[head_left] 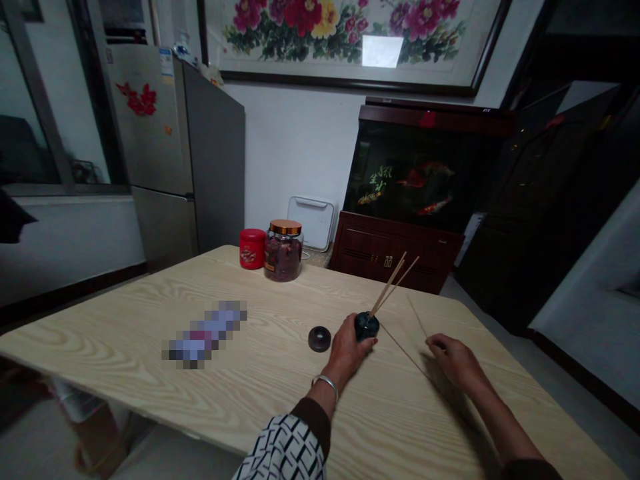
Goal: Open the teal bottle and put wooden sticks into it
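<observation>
My left hand point(346, 347) is wrapped round a small dark glass diffuser bottle point(367, 327) that stands on the table. Several thin reed sticks point(387, 288) rise from the bottle's mouth, leaning right. Between the fingertips of my right hand point(453, 360), to the right of the bottle, is a single reed stick point(418, 318), its far end pointing up and left. A thin line, apparently another stick point(403, 348), runs along the tabletop between my hands. Just left of my left hand lies a round black ring-shaped cap point(319, 339).
The pale wooden table point(150, 293) fills the foreground. On its far edge stand a red canister point(253, 249) and a jar with a copper lid point(283, 252). A blurred-out item point(205, 335) lies at left. Beyond are a fridge point(215, 153) and a fish tank point(405, 167).
</observation>
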`<state>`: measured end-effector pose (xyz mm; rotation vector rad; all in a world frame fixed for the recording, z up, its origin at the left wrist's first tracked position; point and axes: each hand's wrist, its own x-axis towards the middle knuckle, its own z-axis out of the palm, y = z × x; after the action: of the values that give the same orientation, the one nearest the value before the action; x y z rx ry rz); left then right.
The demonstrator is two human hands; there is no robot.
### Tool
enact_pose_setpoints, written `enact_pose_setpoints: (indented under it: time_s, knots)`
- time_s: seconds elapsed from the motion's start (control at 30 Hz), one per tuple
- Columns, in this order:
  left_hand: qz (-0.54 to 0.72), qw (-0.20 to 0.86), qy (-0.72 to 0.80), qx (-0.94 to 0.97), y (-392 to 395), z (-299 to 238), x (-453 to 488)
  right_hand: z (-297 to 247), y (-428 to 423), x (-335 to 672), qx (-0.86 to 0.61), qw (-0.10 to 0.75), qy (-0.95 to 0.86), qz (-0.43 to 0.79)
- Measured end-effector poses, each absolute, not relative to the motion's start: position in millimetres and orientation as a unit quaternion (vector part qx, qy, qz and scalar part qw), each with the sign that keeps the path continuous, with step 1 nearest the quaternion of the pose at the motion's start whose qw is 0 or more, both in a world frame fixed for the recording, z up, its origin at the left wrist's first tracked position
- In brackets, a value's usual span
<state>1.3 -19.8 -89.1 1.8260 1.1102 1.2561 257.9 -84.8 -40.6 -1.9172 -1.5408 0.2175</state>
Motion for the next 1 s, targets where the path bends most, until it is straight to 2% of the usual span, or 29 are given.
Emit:
enact_pose_setpoints:
  time_s: [0.1, 0.17, 0.23, 0.33, 0.53, 0.67, 0.87, 0.93, 1.0]
  knots:
    - [0.479, 0.325, 0.428, 0.694, -20, -90, 1, -14, -88, 245, -0.660, 0.568, -0.464, 0.163]
    - [0.482, 0.325, 0.427, 0.693, -19, -90, 1, 4, -86, 227, -0.589, 0.683, -0.385, 0.197]
    - [0.484, 0.326, 0.423, 0.694, -19, -90, 1, 17, -81, 205, -0.532, 0.739, -0.359, 0.203]
    - [0.481, 0.327, 0.419, 0.697, -19, -91, 1, 27, -69, 179, -0.489, 0.767, -0.374, 0.179]
    - [0.483, 0.325, 0.421, 0.695, -18, -92, 2, 18, -45, 164, -0.469, 0.763, -0.418, 0.151]
    - [0.477, 0.328, 0.424, 0.696, -20, -89, 2, 5, -34, 156, -0.489, 0.727, -0.454, 0.163]
    - [0.479, 0.322, 0.420, 0.700, -21, -87, 1, -12, -29, 148, -0.552, 0.609, -0.530, 0.207]
    - [0.480, 0.324, 0.421, 0.698, -20, -88, 2, -19, -36, 160, -0.581, 0.577, -0.540, 0.194]
    - [0.479, 0.330, 0.424, 0.695, -19, -90, 1, -30, -51, 178, -0.632, 0.500, -0.574, 0.144]
